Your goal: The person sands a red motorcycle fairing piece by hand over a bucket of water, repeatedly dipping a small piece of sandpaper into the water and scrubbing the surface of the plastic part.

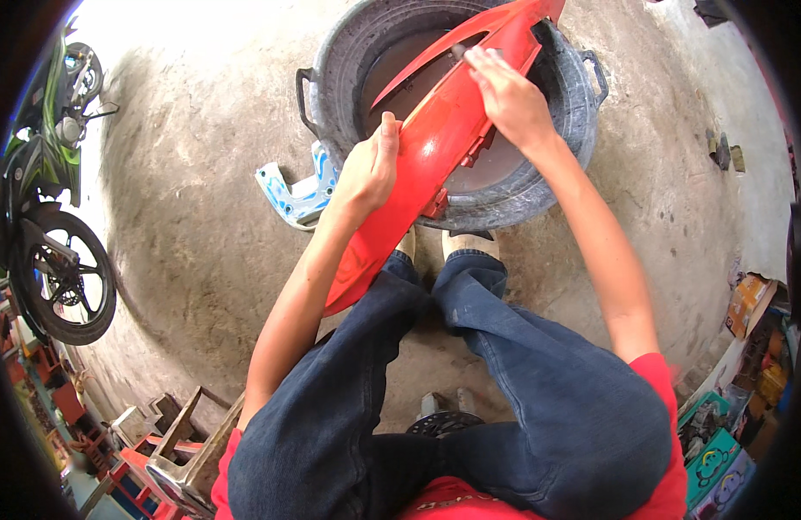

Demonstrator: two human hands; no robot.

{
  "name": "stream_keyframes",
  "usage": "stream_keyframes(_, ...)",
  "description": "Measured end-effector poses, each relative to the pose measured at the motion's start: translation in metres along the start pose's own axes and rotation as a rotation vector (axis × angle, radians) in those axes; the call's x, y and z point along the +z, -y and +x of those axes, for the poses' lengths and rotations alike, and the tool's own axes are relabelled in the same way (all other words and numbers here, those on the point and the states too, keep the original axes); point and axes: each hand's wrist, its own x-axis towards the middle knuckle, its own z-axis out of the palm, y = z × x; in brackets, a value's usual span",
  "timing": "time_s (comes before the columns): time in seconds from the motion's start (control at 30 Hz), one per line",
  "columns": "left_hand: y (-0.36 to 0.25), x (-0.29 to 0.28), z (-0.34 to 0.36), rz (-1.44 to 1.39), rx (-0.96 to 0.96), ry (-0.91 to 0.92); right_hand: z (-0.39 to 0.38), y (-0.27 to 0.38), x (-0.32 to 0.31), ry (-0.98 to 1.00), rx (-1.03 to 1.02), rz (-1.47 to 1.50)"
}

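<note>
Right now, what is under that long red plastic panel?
Under the long red plastic panel sits a grey rubber tub with a dark, flat bottom showing. The panel and right hand cover its middle; left hand grips the panel's edge.

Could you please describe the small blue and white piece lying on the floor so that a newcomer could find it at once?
Start at the big grey tub on the concrete floor, where the left hand and right hand hold a long red panel. Just off the tub's left side lies the blue and white part, the only pale, patterned piece there.
</note>
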Motion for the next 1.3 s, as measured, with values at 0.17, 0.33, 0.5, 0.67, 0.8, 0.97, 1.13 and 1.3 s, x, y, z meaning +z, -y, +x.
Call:
stream_keyframes(0.17, 0.009, 0.002, -0.002, -0.013, 0.007, -0.012, -0.046, 0.076, 0.004, 0.058, -0.199, 0.135)
stream_keyframes(0.33, 0.000, -0.001, -0.004, -0.002, 0.002, -0.010, -0.048, 0.077, -0.017, 0.139, -0.272, 0.178)
stream_keyframes(0.5, 0.000, 0.000, -0.002, 0.004, 0.011, -0.024, -0.030, 0.023, -0.007, -0.031, 0.172, 0.103)
stream_keyframes(0.67, 0.012, -0.001, -0.004, 0.021, 0.051, -0.084, -0.082, 0.117, -0.023, 0.257, -0.330, 0.327)
stream_keyframes(0.8, 0.004, 0.000, -0.002, 0.000, 0.025, -0.011, -0.050, 0.059, -0.029, 0.160, -0.310, 0.109)
stream_keyframes(0.97, 0.000, -0.001, -0.002, -0.010, 0.048, -0.008, -0.047, 0.032, -0.014, 0.036, -0.071, 0.017)
stream_keyframes(1.13, 0.003, -0.001, -0.005, -0.002, 0.042, -0.053, -0.076, 0.091, -0.021, 0.229, -0.399, 0.295)
stream_keyframes(1.3, 0.001, 0.001, -0.002, -0.006, 0.030, -0.022, -0.028, 0.006, -0.013, 0.039, 0.041, 0.152)
